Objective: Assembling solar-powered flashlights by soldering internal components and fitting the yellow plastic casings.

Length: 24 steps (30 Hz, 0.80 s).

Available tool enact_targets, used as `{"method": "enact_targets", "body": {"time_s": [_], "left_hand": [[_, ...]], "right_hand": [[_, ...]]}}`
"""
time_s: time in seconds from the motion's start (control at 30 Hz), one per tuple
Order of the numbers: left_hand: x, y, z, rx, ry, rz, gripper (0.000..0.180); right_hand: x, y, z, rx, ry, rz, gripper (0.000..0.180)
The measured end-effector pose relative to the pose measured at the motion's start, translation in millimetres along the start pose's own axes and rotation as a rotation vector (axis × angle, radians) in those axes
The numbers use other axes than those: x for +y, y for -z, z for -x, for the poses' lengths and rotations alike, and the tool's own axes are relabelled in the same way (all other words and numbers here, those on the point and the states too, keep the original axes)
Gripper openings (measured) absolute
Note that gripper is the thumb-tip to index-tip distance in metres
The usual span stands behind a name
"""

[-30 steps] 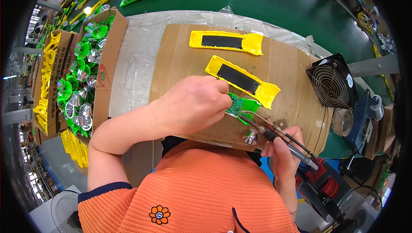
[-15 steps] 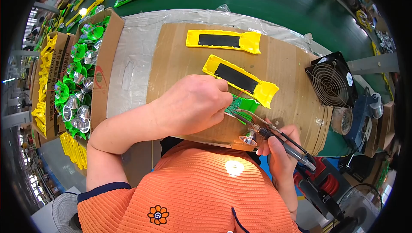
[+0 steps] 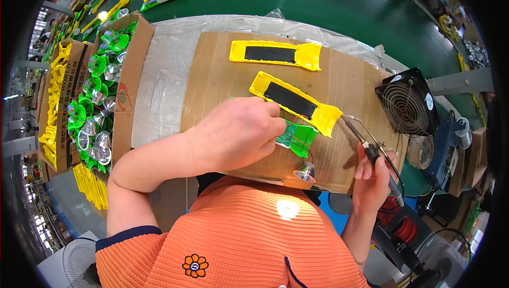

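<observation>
The left forearm comes in from eight o'clock, and the left hand (image 3: 244, 131) arches palm down, knuckles up, over the brown cardboard sheet (image 3: 212, 76). Its fingers are curled inward at the left part of a green plastic housing (image 3: 303, 142) fitted with a small green circuit board (image 3: 287, 135); the back of the hand covers their tips, so whether they grip the housing or something smaller cannot be told. The visible part of the housing lies at three o'clock from that hand. The right forearm rises from the lower edge, and the right hand (image 3: 373, 177), between three and four o'clock from the left, has its fingers closed around the handle of a soldering iron with a dark grip and a thin curved metal tube (image 3: 373, 153). The iron slants toward eleven o'clock, its tip clear of the board and just beside the flared end of a yellow plastic housing with a black panel (image 3: 297, 102); contact there is hard to judge. A second yellow housing (image 3: 306, 54) lies beyond it, at one o'clock from the left hand. A silvery cone-shaped reflector (image 3: 306, 173) sits at four o'clock. The green housing's left end is hidden, and the thin wires' joints are too small to make out.
</observation>
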<state>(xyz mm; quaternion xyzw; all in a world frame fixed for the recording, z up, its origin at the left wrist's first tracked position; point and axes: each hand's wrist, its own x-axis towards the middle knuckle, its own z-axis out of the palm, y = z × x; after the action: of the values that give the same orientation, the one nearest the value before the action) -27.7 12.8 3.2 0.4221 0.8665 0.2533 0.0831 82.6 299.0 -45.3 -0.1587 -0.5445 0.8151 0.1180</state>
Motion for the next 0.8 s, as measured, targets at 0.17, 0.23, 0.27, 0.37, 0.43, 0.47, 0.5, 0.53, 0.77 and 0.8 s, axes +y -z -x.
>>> {"method": "enact_targets", "body": {"time_s": [0.17, 0.23, 0.27, 0.37, 0.43, 0.47, 0.5, 0.53, 0.77, 0.8], "left_hand": [[5, 6, -2, -0.017, 0.002, -0.026, 0.008], [11, 19, -5, 0.037, -0.019, -0.037, 0.012], [8, 20, -10, 0.037, -0.021, -0.038, 0.012], [-13, 12, -36, 0.114, -0.064, -0.423, 0.026], [-20, 8, -48, 0.015, -0.083, -0.442, 0.025], [-24, 7, -49, -0.089, -0.110, -0.446, 0.023], [-23, 10, -46, -0.076, -0.152, -0.410, 0.026], [-19, 14, -42, -0.051, -0.155, -0.460, 0.028], [-4, -6, 26, -0.019, -0.063, -0.343, 0.062], [-7, -8, 24, 0.051, -0.108, -0.397, 0.066]], "right_hand": [[4, 1, -1, -0.006, 0.021, -0.060, 0.013], [6, 2, -2, -0.028, 0.040, -0.092, 0.012], [6, 2, -2, -0.027, 0.042, -0.093, 0.012], [7, -1, -3, 0.019, 0.051, -0.131, 0.016], [9, 0, -4, 0.034, 0.038, -0.160, 0.016], [10, 1, -4, 0.034, 0.040, -0.174, 0.016], [9, 2, -4, 0.033, 0.046, -0.191, 0.016], [10, 4, -3, 0.055, 0.044, -0.206, 0.016], [13, 11, -3, 0.045, 0.039, -0.270, 0.016], [13, 11, -3, 0.061, 0.027, -0.280, 0.017]]}}
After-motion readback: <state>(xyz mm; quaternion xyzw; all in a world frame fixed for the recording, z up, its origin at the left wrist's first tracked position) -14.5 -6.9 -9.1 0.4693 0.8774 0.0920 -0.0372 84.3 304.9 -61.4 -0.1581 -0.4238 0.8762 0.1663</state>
